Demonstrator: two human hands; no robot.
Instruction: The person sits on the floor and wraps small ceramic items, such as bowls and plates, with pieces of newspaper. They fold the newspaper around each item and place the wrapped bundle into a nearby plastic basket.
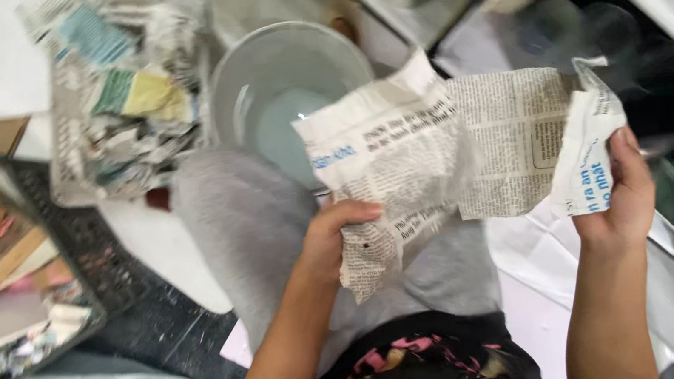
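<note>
A crumpled, printed sheet of grey-white newspaper (452, 145) stretches sideways, its long axis running left to right above the grey-trousered lap (256, 225). The left hand (334, 237) pinches the sheet's lower left corner with curled fingers; the right hand (621, 197) grips its right edge, fingers closed. A round translucent plastic basin (272, 77) sits just behind the sheet.

Bare forearms, no sleeves reaching the wrists. No rings, watch or gloves on either of the hands: left hand (334, 237), right hand (621, 202). Grey trousers (251, 226). Black top (427, 367) with pink and pale print.
</note>
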